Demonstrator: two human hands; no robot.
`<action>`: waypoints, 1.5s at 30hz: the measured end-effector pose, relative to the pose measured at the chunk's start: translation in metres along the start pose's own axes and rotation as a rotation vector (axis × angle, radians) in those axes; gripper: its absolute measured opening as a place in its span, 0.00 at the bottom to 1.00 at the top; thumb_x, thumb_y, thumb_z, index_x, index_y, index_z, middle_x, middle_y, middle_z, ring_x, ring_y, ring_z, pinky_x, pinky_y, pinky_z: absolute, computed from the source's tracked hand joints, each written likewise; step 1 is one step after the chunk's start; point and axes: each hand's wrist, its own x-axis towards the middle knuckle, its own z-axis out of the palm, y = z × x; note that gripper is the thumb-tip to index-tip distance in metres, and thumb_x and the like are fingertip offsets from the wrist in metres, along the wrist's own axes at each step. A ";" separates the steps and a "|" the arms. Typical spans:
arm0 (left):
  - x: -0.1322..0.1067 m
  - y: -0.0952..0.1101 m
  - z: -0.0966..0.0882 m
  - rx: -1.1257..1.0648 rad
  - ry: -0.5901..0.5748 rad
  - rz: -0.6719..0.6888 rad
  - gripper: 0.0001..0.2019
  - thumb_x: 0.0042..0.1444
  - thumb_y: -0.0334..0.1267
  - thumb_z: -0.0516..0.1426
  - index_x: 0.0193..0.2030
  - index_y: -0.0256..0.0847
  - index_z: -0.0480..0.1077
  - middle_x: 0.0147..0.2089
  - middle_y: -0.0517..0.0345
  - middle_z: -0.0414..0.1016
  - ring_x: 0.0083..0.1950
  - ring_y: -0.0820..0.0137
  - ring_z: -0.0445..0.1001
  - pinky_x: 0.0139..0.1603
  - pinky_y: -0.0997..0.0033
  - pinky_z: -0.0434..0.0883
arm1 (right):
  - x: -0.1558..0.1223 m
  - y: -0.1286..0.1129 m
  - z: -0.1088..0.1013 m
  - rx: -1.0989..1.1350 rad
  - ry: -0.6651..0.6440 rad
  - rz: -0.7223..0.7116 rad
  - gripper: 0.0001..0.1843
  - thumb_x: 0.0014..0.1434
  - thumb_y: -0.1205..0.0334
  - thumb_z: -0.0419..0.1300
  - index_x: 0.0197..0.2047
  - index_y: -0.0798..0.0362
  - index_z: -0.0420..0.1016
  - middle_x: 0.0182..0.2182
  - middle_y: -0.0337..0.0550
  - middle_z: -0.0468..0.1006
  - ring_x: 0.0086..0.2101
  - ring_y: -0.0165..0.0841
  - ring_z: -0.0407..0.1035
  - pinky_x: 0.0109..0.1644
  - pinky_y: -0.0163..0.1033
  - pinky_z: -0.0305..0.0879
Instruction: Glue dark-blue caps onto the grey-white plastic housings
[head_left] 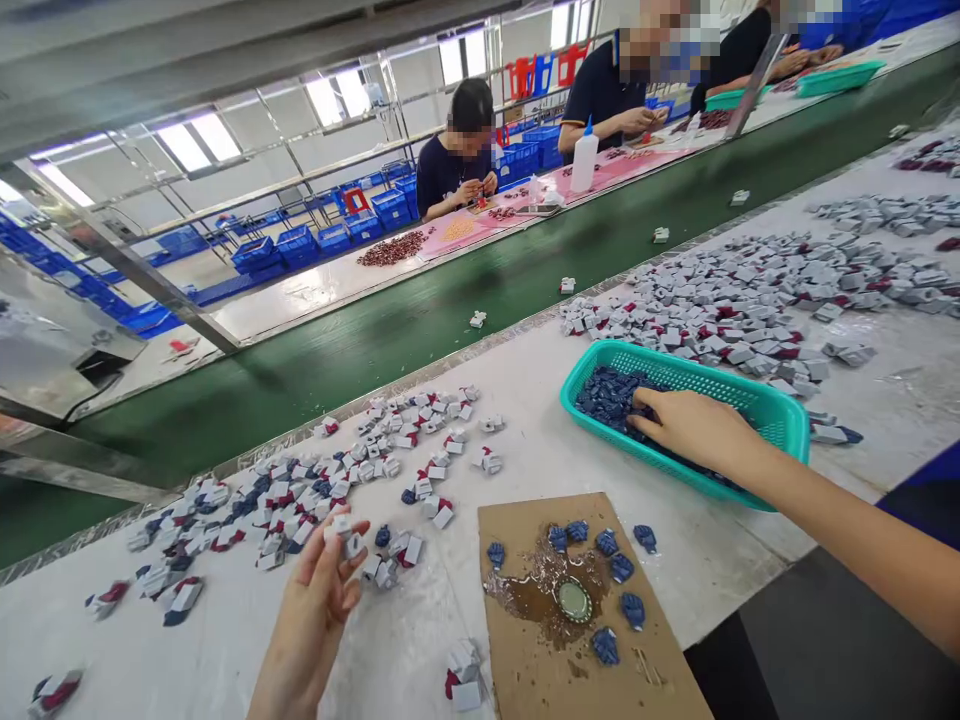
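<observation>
My left hand [319, 600] is raised over the table, its fingers closed on a small light-grey plastic part [346, 535]. Inside a teal plastic basket [787, 425], my right hand [694, 425] reaches among small dark-blue moulded pieces [611, 395]. Its fingers curl together there; whatever lies between the fingertips is hidden. Between the hands lies a brown cardboard sheet [525, 675] with a wet brown patch and a round metal cap [574, 600] of clear liquid. Several dark-blue pieces [606, 645] are spread around the cap, and one [645, 539] rests just off the board.
Grey-and-red parts lie in a left pile [300, 490] and a larger right pile [720, 290]. Beyond runs a green conveyor belt [412, 330] carrying several parts. Across it, co-workers sit at a pink-covered bench with a white squeeze bottle [584, 160]. A metal post [150, 260] stands left.
</observation>
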 end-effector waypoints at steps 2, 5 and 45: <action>-0.017 -0.012 0.002 0.002 0.005 -0.008 0.32 0.30 0.52 0.77 0.45 0.44 0.81 0.41 0.54 0.80 0.34 0.73 0.71 0.19 0.87 0.65 | -0.002 -0.003 -0.003 0.015 0.006 0.016 0.12 0.66 0.54 0.59 0.42 0.56 0.72 0.26 0.35 0.68 0.24 0.26 0.59 0.30 0.34 0.58; -0.038 -0.024 0.009 0.020 0.011 -0.017 0.31 0.33 0.52 0.76 0.47 0.46 0.83 0.42 0.54 0.80 0.34 0.72 0.70 0.23 0.83 0.71 | -0.013 -0.006 -0.009 0.108 0.021 0.005 0.09 0.64 0.58 0.57 0.42 0.55 0.72 0.26 0.39 0.71 0.24 0.28 0.61 0.29 0.35 0.57; -0.081 -0.059 0.046 -0.232 -0.445 -0.230 0.14 0.33 0.32 0.78 0.28 0.42 0.82 0.29 0.57 0.85 0.29 0.73 0.81 0.33 0.81 0.76 | -0.141 -0.090 0.061 0.601 0.082 -0.731 0.12 0.69 0.60 0.54 0.37 0.49 0.78 0.31 0.43 0.78 0.30 0.33 0.76 0.30 0.34 0.72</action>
